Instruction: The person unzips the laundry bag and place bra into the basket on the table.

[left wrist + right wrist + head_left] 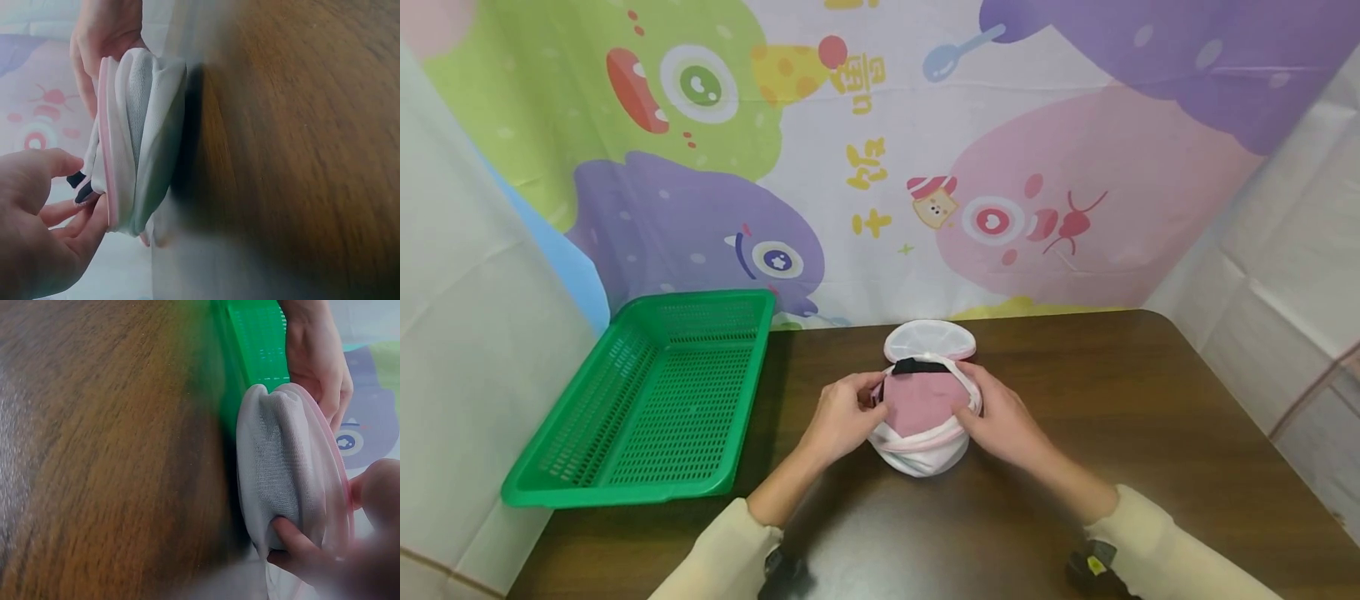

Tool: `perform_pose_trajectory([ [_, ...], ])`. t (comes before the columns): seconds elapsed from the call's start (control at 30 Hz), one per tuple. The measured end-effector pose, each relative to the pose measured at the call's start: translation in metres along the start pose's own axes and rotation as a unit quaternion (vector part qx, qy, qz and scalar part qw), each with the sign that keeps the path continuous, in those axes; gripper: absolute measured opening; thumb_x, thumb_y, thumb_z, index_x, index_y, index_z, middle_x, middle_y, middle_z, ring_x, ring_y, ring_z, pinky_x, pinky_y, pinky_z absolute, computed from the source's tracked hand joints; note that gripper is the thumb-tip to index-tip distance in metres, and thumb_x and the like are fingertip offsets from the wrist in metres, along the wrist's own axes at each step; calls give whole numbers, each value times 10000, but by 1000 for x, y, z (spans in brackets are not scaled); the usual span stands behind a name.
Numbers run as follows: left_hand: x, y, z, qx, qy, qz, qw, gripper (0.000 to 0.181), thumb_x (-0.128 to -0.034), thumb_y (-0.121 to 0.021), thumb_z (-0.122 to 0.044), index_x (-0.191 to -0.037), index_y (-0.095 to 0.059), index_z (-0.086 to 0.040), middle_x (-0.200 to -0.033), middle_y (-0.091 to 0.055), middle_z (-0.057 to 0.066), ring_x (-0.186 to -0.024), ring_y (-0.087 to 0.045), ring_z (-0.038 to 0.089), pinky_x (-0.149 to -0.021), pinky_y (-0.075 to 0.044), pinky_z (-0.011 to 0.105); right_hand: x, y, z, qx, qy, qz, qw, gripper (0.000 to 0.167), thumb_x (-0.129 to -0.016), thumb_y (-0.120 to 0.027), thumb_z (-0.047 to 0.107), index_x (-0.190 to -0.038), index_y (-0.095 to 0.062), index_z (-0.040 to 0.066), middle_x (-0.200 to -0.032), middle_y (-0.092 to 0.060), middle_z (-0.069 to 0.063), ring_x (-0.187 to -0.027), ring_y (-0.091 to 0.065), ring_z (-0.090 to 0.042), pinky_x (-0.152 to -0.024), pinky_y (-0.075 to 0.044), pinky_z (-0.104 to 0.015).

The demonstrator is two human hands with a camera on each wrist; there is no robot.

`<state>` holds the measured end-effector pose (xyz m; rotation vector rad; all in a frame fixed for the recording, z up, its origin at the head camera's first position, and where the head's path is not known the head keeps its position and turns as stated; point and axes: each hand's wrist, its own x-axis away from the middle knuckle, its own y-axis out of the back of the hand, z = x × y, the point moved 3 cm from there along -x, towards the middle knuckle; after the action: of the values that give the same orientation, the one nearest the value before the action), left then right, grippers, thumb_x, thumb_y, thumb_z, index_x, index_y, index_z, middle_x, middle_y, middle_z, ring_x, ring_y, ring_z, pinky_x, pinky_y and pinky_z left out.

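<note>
Treat rnd white mesh bag (925, 460) w/ pink trim (105, 144), on brown wood-grain worktop (1112, 400), as prob. light, limp & snag-prone; take by rim (917, 439), opp. sides, w/ L grip (844, 417) & R grip (1002, 417) both pinched nearly closed thereon.

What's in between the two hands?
In the head view, a white bag with pink cloth inside sits between the left hand and the right hand.

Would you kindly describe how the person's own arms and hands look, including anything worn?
The left hand and right hand are ungloved. Pale cream sleeves cover both arms, ending short of the hands. A dark object shows by each cuff, the right one with a yellow-green patch.
</note>
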<state>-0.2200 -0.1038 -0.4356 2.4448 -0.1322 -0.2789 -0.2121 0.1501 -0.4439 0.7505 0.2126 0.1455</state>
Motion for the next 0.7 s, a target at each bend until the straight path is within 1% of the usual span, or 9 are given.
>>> perform_pose_trajectory([
  [0.13,-3,-4,0,-28,18,125,9999,481,-960,-831,-138,-1420,-760,-18,-1205,-840,150,-957,-705,210,-846,-605,313,0,-2,-1,0,11,5,10000,628,-1038,-691,90,-1637,-515,26,-1630,-615,-275,-1475,-637,-461,-1248,-508,-662],
  [0.2,-16,-18,27,-176,-101,118,9997,506,-950,-861,-197,-1423,-762,-50,-1224,-847,118,-986,-723,183,-864,-620,315,0,-3,-1,19,37,20,10000,634,-1029,-670,58,-1642,-513,23,-1628,-613,-281,-1482,-632,-464,-1250,-506,-664],
  [0.3,-20,-22,36,-335,-395,71,9986,535,-945,-883,-258,-1423,-755,-55,-1255,-848,109,-1076,-764,203,-954,-648,356,0,-4,-1,96,94,50,9999,658,-1003,-621,-1,-1651,-505,5,-1591,-635,-294,-1432,-653,-454,-1230,-519,-661],
  [0.37,-29,-33,58,-458,-598,-38,9972,544,-943,-887,-311,-1417,-757,-77,-1232,-854,87,-1064,-766,176,-912,-633,307,0,-4,0,161,173,64,9997,678,-983,-595,-37,-1654,-501,-12,-1542,-662,-301,-1353,-673,-432,-1189,-541,-642],
  [0.43,-26,-30,52,-400,-595,-8,9974,549,-959,-879,-323,-1433,-749,-77,-1246,-853,95,-1093,-774,194,-934,-635,326,1,-4,1,215,246,72,9994,692,-969,-578,-62,-1655,-495,-28,-1498,-683,-300,-1276,-675,-397,-1141,-553,-618],
  [0.47,-30,-36,63,-386,-536,-13,9978,547,-954,-883,-333,-1433,-754,-103,-1239,-857,75,-1083,-774,178,-919,-631,318,1,-4,2,243,289,70,9993,696,-966,-574,-71,-1655,-493,-33,-1488,-688,-297,-1261,-676,-387,-1127,-556,-608],
  [0.53,-35,-42,75,-355,-540,-19,9979,552,-950,-887,-353,-1436,-756,-127,-1226,-860,56,-1055,-768,150,-881,-619,298,1,-4,2,273,347,57,9990,703,-956,-571,-88,-1653,-494,-40,-1466,-697,-296,-1226,-672,-375,-1096,-557,-592],
  [0.6,-32,-40,71,-280,-479,27,9985,556,-946,-891,-344,-1443,-753,-134,-1233,-859,51,-1062,-766,145,-895,-624,311,1,-5,2,298,380,43,9988,708,-950,-566,-99,-1652,-496,-40,-1467,-697,-295,-1235,-678,-378,-1098,-559,-594],
  [0.7,-28,-36,64,-148,-513,56,9986,528,-957,-878,-297,-1424,-748,-86,-1211,-851,105,-1016,-758,179,-869,-624,339,1,-5,1,322,416,40,9986,713,-946,-561,-112,-1652,-495,-43,-1482,-690,-301,-1269,-685,-400,-1112,-563,-608],
])
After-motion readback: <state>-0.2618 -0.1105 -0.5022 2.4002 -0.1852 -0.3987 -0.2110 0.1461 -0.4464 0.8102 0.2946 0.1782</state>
